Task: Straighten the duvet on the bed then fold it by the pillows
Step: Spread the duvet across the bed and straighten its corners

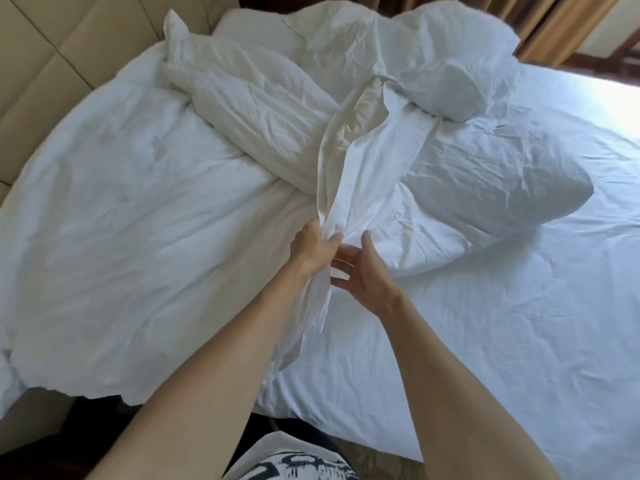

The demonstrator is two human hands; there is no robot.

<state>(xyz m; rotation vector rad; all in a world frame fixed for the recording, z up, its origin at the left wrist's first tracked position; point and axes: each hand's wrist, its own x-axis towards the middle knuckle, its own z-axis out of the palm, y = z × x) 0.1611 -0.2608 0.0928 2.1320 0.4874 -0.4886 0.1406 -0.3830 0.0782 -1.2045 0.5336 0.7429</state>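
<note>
White duvet point(145, 188) lies rumpled over the bed's left half, bunched and twisted toward the far middle. Left hand point(313, 245) grips a gathered fold of it. Right hand point(363, 268) just beside, fingers relaxed, grasping nothing. Bare sheet point(502, 323) on the right.

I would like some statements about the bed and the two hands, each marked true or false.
1. The left hand grips a bunched edge of the duvet. True.
2. The duvet lies flat and smooth over the whole bed. False: it is crumpled and twisted, and the sheet on the right side is bare.
3. The right hand is closed into a fist. False: its fingers are spread and loose beside the fabric, with no firm grip.
4. A padded beige headboard stands at the left. True.
5. The two hands are far apart. False: they are close together, near the middle of the bed.
</note>
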